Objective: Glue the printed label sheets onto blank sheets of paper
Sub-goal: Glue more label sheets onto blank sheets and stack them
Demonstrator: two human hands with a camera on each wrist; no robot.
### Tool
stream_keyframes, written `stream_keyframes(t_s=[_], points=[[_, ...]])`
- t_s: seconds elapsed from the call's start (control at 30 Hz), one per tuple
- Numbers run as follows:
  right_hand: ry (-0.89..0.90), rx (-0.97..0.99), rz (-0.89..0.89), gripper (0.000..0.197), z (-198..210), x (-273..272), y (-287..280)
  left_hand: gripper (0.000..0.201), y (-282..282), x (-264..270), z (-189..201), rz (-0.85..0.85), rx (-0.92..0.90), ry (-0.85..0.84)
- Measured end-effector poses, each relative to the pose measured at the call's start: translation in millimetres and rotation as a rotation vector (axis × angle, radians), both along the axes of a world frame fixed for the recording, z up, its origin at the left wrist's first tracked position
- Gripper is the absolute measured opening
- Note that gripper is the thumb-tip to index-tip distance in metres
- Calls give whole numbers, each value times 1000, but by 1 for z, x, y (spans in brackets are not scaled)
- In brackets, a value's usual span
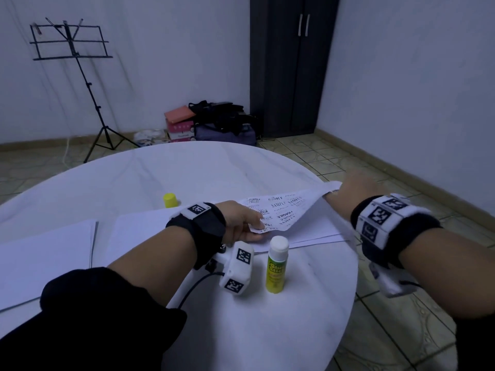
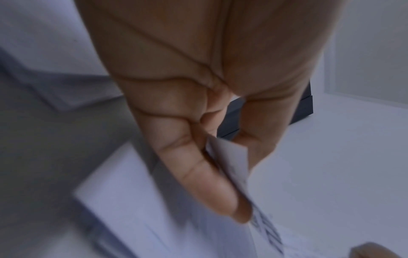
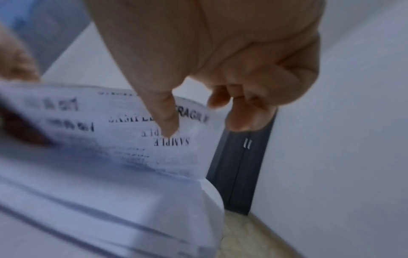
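A printed label sheet (image 1: pixel 285 210) with "SAMPLE" and "FRAGILE" text hangs in the air above the blank sheets (image 1: pixel 308 231) on the round white table (image 1: pixel 267 330). My left hand (image 1: pixel 245 223) pinches its near left corner, and the left wrist view shows the thumb (image 2: pixel 205 181) pressed on the paper (image 2: pixel 229 157). My right hand (image 1: pixel 348 191) pinches the far right corner; in the right wrist view its thumb lies on the printed side (image 3: pixel 123 125). An uncapped glue stick (image 1: pixel 276 266) stands upright near my left wrist. Its yellow cap (image 1: pixel 170 200) sits further back.
A second stack of white paper (image 1: pixel 45 258) lies at the left of the table. Beyond the table stand a music stand (image 1: pixel 72 49), a pile of bags and boxes (image 1: pixel 211 124) on the tiled floor, and a dark wardrobe (image 1: pixel 292 65).
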State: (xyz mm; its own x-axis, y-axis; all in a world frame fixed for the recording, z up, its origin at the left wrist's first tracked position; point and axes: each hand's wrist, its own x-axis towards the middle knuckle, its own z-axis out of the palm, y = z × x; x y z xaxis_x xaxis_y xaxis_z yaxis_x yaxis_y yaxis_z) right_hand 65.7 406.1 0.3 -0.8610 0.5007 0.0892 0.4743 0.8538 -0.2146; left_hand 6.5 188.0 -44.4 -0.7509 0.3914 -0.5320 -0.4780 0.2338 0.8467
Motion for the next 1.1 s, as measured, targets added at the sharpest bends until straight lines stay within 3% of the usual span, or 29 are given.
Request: stream_keyframes(t_s=[0.1, 0.13, 0.2, 0.27, 0.3, 0.4, 0.47, 0.5, 0.6, 0.63, 0.7, 0.77, 0.87, 1.0, 1.07, 1.1], points=[[-82, -131, 72, 44, 10, 10, -1, 27, 1, 0, -2, 8, 5, 5], [-186, -89, 126, 46, 8, 13, -4, 27, 1, 0, -2, 12, 10, 13], [-432, 70, 273, 31, -5, 12, -13, 28, 2, 2, 0, 10, 33, 33], [-584, 163, 349, 16, -15, 14, -19, 30, 2, 2, 2, -9, 57, 67], [-614, 150, 355, 19, -16, 17, -22, 26, 1, 2, 3, -9, 68, 103], [-583, 82, 340, 55, -14, 20, -25, 33, -9, 6, 12, 55, 84, 210], [-574, 32, 298, 67, -11, 20, -27, 36, -21, 12, 18, 62, 86, 263], [-592, 34, 291, 65, -11, 17, -29, 37, -29, 17, 21, 68, 90, 287], [-609, 100, 294, 32, -14, 17, -34, 36, -56, 31, 27, 127, 95, 330], [-584, 125, 285, 33, -16, 18, -34, 34, -67, 34, 27, 140, 92, 338], [-516, 136, 252, 42, -19, 26, -37, 40, -90, 45, 28, 155, 66, 366], [-480, 54, 264, 69, -20, 37, -42, 68, -113, 55, 26, 209, 35, 365], [-509, -180, 382, 86, -20, 54, -57, 71, -144, 77, 27, 289, 18, 378], [-414, -560, 410, 63, -24, 66, -70, 52, -176, 112, 28, 212, -51, 363], [-361, -601, 401, 45, -24, 72, -77, 46, -188, 131, 28, 163, -131, 332], [-331, -561, 410, 36, -24, 74, -80, 53, -193, 139, 27, 127, -217, 335]])
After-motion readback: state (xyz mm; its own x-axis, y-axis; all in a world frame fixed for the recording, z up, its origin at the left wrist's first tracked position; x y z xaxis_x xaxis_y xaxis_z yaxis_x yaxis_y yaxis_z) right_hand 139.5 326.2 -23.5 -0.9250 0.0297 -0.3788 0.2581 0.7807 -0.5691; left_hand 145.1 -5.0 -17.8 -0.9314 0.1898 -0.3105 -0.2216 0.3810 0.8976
